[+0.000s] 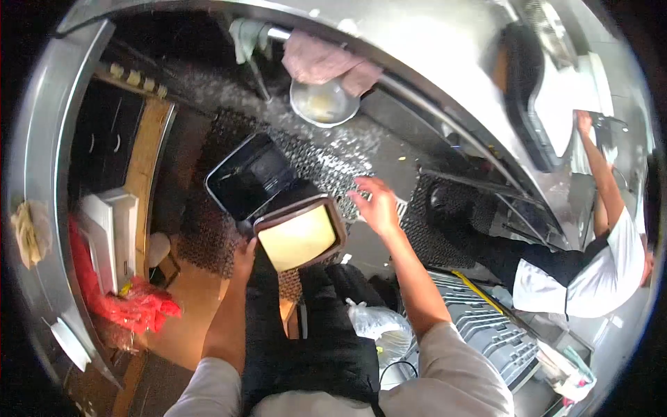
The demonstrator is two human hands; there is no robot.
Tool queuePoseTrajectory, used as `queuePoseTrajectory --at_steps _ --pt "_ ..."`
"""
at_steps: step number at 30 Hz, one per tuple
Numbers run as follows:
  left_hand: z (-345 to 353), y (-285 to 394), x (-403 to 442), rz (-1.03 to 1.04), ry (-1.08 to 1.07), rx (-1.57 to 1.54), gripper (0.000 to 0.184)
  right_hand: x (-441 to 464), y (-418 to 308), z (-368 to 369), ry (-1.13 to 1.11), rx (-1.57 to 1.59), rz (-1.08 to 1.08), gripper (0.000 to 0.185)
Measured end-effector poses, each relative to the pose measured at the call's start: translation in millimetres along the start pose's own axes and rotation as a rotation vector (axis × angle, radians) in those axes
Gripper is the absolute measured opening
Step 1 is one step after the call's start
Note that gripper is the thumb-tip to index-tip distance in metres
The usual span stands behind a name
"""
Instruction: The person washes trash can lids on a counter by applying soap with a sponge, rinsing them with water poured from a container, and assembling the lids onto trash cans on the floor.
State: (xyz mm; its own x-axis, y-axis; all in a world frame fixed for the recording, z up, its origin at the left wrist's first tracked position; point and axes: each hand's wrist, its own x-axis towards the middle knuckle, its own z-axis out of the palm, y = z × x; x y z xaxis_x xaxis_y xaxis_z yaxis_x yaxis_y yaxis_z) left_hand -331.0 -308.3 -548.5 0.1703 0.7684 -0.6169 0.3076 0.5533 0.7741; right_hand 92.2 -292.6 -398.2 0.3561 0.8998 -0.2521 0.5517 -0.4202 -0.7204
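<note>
A brown-rimmed rectangular tub [342, 240] stands in front of my legs, tilted in view. Inside it shows a smooth pale yellow surface [295, 238]; I cannot tell whether this is its contents or its inner wall. My left hand [244, 258] is closed at the tub's left edge, the fingertips partly hidden. To the right of the tub, my right hand [379, 207] is raised off it, fingers apart and holding nothing. Just beyond the tub sits a black rectangular bin [251, 177], its dark inside facing up.
A metal bowl [324, 104] lies beneath a rail with a pink cloth [323, 61]. Black perforated mats [208, 236] cover wet floor. Right are grey stacked racks [479, 323], a clear plastic bag [379, 326] and another person [590, 271] at the counter. Red plastic [149, 306] hangs left.
</note>
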Motion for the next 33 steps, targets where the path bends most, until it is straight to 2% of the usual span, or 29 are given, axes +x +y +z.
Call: queuePoseTrajectory --at_steps 2,4,6,8,10,11,12,13,14,15,16,18,20,21,24,25,28,29,33 --pt "-29.4 -38.7 -2.2 -0.047 0.045 -0.108 0.037 -6.0 -74.0 -80.4 0.505 -0.239 -0.325 0.021" --pt "-60.9 -80.1 3.2 -0.113 0.060 -0.517 0.030 -7.1 -119.1 -169.7 0.709 -0.476 -0.466 0.022" --pt "-85.5 -90.9 12.4 -0.168 -0.037 -0.953 0.025 8.2 -141.5 -224.1 0.984 -0.625 -0.380 0.031" --pt "-95.0 -63.3 12.0 -0.108 -0.024 -0.537 0.023 21.4 -135.4 -265.8 0.860 -0.856 -0.314 0.039" --pt "-99.4 -61.3 18.4 0.026 0.187 0.366 0.023 24.8 -137.2 -281.9 0.722 -0.861 -0.307 0.045" --pt "-91.0 -29.0 5.7 0.038 0.155 0.243 0.026 27.0 -139.3 -284.3 0.699 -0.820 -0.278 0.048" --pt "-79.2 19.6 -7.6 0.046 0.133 0.125 0.030 31.9 -132.1 -290.6 0.740 -0.959 -0.295 0.050" --pt "-81.2 14.4 -2.3 0.084 0.165 0.251 0.033 39.5 -130.4 -305.1 0.719 -1.095 -0.375 0.054" --pt "-77.6 14.2 -0.2 -0.024 0.208 0.332 0.034 49.1 -125.2 -318.0 0.682 -1.059 -0.389 0.058" --pt "-77.4 19.3 1.0 0.008 0.168 0.435 0.033 55.1 -116.8 -328.6 0.546 -0.816 -0.331 0.058" --pt "-75.1 26.3 2.9 0.047 0.120 0.533 0.033 57.7 -114.2 -329.5 0.496 -0.725 -0.209 0.056" --pt "-67.3 37.6 0.6 -0.021 0.126 0.540 0.036 59.2 -116.7 -339.0 0.402 -0.917 -0.299 0.054" --pt "-55.4 61.8 -10.0 -0.111 0.135 0.453 0.033 57.7 -134.9 -340.0 0.298 -0.796 -0.155 0.053" --pt "-56.0 67.8 -14.8 -0.153 0.134 0.412 0.032 57.1 -138.3 -339.0 0.337 -0.867 -0.156 0.053" --pt "-57.0 25.4 -2.2 -0.107 0.171 0.508 0.031 61.6 -145.6 -339.5 0.205 -0.879 -0.077 0.054" --pt "-55.7 24.4 -3.6 -0.106 0.180 0.491 0.031 66.4 -144.5 -343.4 0.214 -0.945 -0.147 0.053" --pt "-58.0 22.9 -7.8 -0.101 0.178 0.469 0.031 84.2 -140.4 -349.0 0.187 -0.907 -0.086 0.054" --pt "-60.9 22.3 -9.4 -0.098 0.160 0.476 0.031 94.1 -127.7 -354.4 0.154 -0.898 -0.178 0.049" --pt "-72.9 17.9 -6.9 -0.179 0.120 0.517 0.031 124.7 -116.1 -387.9 0.054 -0.883 -0.182 0.035"
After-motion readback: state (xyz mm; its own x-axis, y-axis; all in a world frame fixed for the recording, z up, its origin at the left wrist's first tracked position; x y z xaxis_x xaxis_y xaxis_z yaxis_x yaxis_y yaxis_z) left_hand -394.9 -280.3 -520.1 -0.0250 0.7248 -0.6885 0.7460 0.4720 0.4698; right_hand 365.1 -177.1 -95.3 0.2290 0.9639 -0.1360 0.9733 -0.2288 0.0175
